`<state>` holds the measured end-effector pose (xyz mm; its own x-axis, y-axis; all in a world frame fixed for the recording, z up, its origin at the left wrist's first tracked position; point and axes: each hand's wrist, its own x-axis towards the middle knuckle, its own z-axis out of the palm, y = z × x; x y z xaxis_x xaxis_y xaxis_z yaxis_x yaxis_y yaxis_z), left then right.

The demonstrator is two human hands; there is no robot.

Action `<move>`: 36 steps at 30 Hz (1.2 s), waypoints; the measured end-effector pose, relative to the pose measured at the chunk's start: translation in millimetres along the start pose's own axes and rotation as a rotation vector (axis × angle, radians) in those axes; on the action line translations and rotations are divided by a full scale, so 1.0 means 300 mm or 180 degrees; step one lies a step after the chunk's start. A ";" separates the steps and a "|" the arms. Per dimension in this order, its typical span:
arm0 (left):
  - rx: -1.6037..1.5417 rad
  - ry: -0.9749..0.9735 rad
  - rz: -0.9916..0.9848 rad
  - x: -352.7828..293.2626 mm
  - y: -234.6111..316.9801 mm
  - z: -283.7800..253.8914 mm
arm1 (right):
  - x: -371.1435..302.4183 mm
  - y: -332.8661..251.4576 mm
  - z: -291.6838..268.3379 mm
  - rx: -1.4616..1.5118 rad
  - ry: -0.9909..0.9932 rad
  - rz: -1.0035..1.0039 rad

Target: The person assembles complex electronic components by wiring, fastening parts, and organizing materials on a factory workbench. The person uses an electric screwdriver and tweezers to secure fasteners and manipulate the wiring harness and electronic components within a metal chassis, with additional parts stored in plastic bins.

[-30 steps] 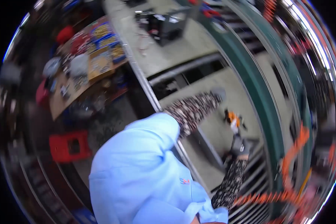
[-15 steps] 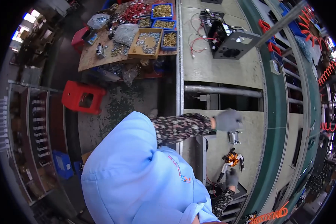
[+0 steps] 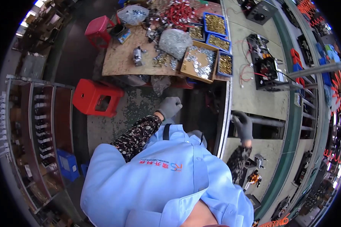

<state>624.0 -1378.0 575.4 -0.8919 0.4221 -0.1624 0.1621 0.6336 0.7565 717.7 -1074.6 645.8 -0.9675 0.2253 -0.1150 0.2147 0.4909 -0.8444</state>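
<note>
My left hand [image 3: 170, 108], in a grey glove, is held in front of my body over the floor, short of the wooden table. Its fingers are curled closed, and whatever may be inside them is hidden. My right hand [image 3: 243, 125], also gloved in grey, is beside the metal rail at the workbench edge. Its fingers are loosely bent, with the thumb apart from them and nothing visible between. Behind that hand on the bench lie a small silver metal part [image 3: 259, 160] and a copper-wound coil [image 3: 254, 178] with white-sleeved leads.
The wooden table [image 3: 115, 62] bears blue bins of brass parts [image 3: 216, 24], a cardboard tray of small metal pieces [image 3: 201, 62], plastic bags and red wires [image 3: 180, 13]. A red stool [image 3: 96, 97] stands at left. Partly assembled units [image 3: 269, 66] sit farther along the bench.
My body has turned toward the wooden table. My left hand has left the bench and swung left over the floor. My right hand has moved forward from beside the coil to the rail.
</note>
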 end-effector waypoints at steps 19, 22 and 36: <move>0.0529 0.0838 -0.0300 0.434 -0.404 -0.203 | 0.668 -0.090 0.431 -0.0859 -0.1275 -0.0083; 0.0342 0.0788 -0.0156 0.446 -0.413 -0.199 | 0.690 -0.162 0.538 -0.0177 -0.1574 0.0267; 0.0552 0.1121 -0.0444 0.440 -0.370 -0.185 | 0.721 -0.215 1.035 -0.2425 -0.0891 -0.0734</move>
<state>464.9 -1428.6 505.3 -0.9954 0.0959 -0.0063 0.0714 0.7815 0.6198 453.2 -1319.0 512.8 -0.9740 -0.1177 -0.1934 -0.0578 0.9552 -0.2902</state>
